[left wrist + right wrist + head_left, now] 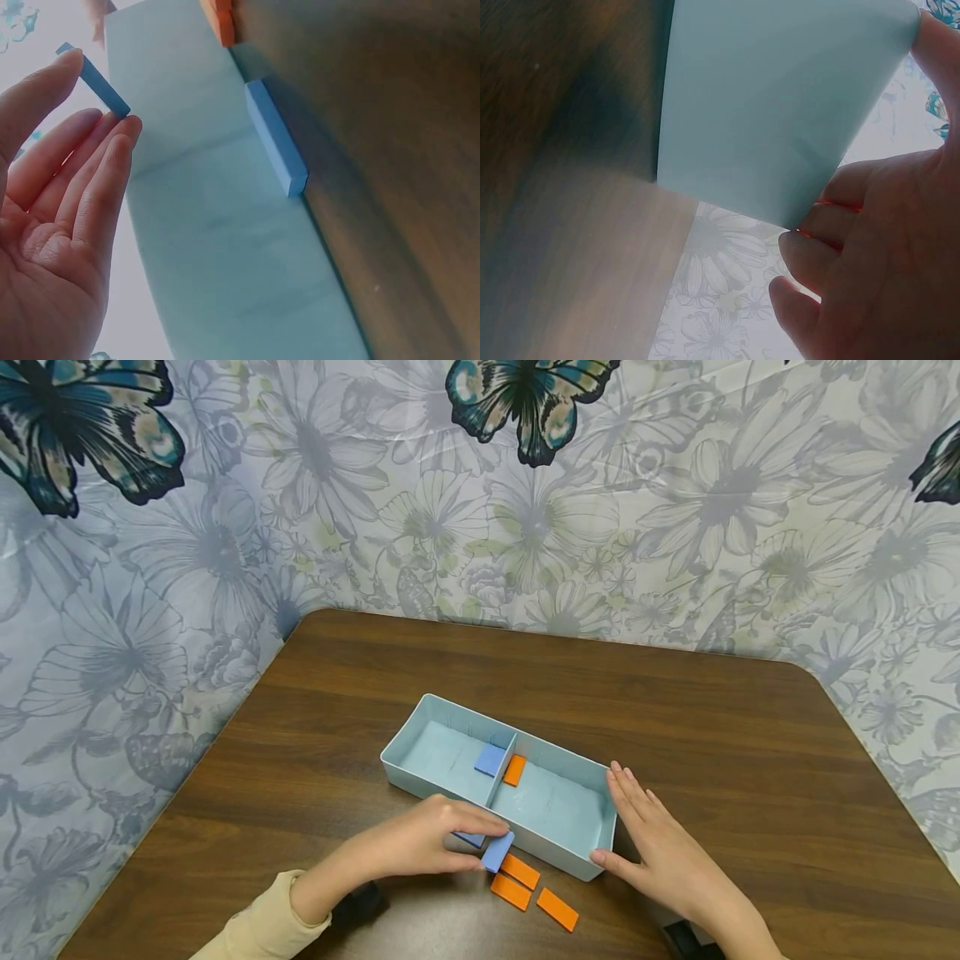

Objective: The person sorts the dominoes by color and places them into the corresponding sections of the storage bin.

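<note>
A thin blue block (pixel 497 852) is pinched between the thumb and fingertips of my left hand (pixel 423 839), just outside the near wall of a pale blue two-compartment box (pixel 566 806). The left wrist view shows this held block (pixel 103 88) raised at the level of the box's rim. Another blue block (pixel 276 139) lies against the foot of the box wall. My right hand (pixel 667 852) rests at the box's right end, thumb at the near corner and straight fingers along the far one. Inside, a blue block (pixel 490 759) lies in the left compartment and an orange block (pixel 514 770) in the right.
Several orange blocks (pixel 557 910) lie on the brown wooden table (pixel 360 668) in front of the box. A divider (pixel 502 772) splits the box in two. Behind the table hangs a floral cloth (pixel 540 527) with butterflies.
</note>
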Action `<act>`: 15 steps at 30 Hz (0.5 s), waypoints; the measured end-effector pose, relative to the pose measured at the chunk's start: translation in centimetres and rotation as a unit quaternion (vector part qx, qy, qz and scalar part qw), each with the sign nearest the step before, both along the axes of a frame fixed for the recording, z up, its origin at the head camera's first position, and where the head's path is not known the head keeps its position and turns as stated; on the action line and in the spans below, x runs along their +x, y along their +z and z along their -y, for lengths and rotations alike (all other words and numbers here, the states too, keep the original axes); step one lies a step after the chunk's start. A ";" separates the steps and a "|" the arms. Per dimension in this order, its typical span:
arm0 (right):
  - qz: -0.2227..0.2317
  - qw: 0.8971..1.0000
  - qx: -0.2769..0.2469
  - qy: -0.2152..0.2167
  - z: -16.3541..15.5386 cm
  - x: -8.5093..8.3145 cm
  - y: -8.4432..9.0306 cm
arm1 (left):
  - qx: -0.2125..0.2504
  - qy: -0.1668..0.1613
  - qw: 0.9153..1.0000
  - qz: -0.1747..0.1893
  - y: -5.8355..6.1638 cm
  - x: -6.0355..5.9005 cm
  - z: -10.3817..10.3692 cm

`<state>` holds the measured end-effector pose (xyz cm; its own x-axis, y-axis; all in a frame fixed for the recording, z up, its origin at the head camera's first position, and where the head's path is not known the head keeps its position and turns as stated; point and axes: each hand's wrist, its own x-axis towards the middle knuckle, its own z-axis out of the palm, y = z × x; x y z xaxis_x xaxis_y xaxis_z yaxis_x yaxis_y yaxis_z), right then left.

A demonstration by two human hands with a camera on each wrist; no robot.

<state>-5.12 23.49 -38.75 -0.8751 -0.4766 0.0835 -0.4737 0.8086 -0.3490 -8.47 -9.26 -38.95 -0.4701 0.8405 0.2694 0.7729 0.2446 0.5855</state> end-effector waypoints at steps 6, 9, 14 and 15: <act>0.001 1.000 -0.001 0.000 0.0 0.0 0.0 | 0.018 0.006 0.999 0.031 0.4 -0.3 0.4; 0.000 1.000 -0.002 0.003 0.0 0.0 0.0 | 0.031 0.002 0.998 0.057 0.7 -0.3 0.6; 0.000 1.000 -0.003 0.004 0.0 0.0 -0.1 | 0.038 0.010 0.997 0.068 1.3 -0.6 1.0; 0.001 1.000 -0.004 0.004 0.0 0.0 -0.1 | 0.039 0.014 0.997 0.068 1.5 -0.7 1.1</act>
<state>-5.14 23.49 -38.81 -0.8717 -0.4824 0.0862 -0.4792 0.8024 -0.3557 -9.13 -10.37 -37.48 -0.5288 0.8061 0.2657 0.6795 0.2145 0.7016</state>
